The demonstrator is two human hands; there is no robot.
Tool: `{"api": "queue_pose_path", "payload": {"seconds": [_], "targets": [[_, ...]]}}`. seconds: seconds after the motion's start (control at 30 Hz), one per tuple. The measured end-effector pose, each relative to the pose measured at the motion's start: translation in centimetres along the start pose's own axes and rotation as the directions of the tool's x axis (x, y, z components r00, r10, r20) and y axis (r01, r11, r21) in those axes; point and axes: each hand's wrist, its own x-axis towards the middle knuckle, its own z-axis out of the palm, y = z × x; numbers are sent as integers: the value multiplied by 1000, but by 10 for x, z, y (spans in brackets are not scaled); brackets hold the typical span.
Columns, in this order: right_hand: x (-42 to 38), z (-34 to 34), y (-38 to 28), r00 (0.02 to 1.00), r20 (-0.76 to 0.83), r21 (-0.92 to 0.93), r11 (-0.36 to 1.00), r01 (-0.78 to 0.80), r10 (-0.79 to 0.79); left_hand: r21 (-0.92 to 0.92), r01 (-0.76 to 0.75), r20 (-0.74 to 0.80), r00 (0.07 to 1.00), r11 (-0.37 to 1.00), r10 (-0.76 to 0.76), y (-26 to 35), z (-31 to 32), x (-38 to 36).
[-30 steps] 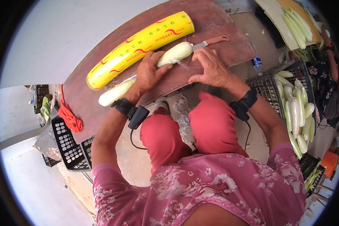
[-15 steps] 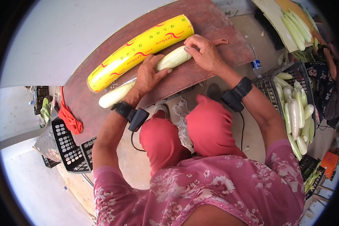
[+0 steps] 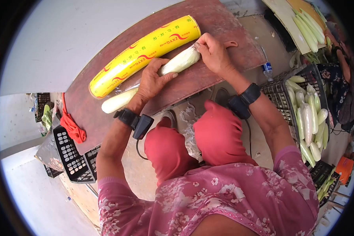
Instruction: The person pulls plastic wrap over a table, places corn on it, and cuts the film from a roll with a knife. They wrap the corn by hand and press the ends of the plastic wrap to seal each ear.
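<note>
A long pale green vegetable (image 3: 181,63) lies on the reddish-brown table (image 3: 224,23), with clear film around its right part. My left hand (image 3: 152,80) is wrapped over its middle. At the vegetable's right end, my right hand (image 3: 214,52) pinches gathered film between thumb and fingers. The vegetable's left end (image 3: 119,101) sticks out below my left hand. Just beyond both hands is a yellow roll of wrap (image 3: 145,56) with red and green print, lying parallel to the vegetable. Some clear film shows between the roll and the vegetable.
On the right stands a black crate (image 3: 280,85) of pale vegetables (image 3: 308,114). Near it are a bottle (image 3: 267,71) and another person's arm (image 3: 343,65). A red cloth (image 3: 72,128) hangs at the table's left, above a black crate (image 3: 69,153). More vegetables (image 3: 307,31) lie upper right.
My right hand has drawn the film at the vegetable's right end into a bunch. The yellow roll has shifted slightly left.
</note>
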Motion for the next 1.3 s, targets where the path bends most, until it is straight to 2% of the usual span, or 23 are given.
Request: {"api": "queue_pose_path", "payload": {"seconds": [0.1,0.2,0.3,0.4,0.5,0.6,0.7,0.8,1.1,1.3], "targets": [[-6,-6,-20,997,14,44,996,73,-74,-53,13,0,1000,998,-13,-6,0,0],[-17,-4,-16,992,66,358,926,-121,104,-69,27,-3,1000,997,-27,-9,2,-1],[-21,-5,-11,977,89,389,896,-213,194,-80,22,-1,1000,997,-23,-7,2,-2],[-23,-6,-9,995,65,390,916,-96,76,-44,23,9,1000,999,-22,-4,0,-2],[-24,-7,-6,995,25,363,927,-100,97,2,-13,26,1000,1000,13,-3,-1,-2],[-17,-11,-5,990,16,234,962,-143,144,-2,-21,25,999,1000,21,0,-1,-3],[-2,-3,3,996,-35,39,996,-76,77,9,-43,30,999,999,42,-2,-1,-3],[12,1,5,992,-43,-140,984,111,-118,24,-56,27,998,998,55,-2,-2,-3],[20,5,11,983,153,-200,977,-69,101,-64,-54,12,998,996,55,-4,-3,-1],[25,3,6,977,172,-244,966,-82,127,-114,-42,-15,999,993,41,-12,-2,0]]}}
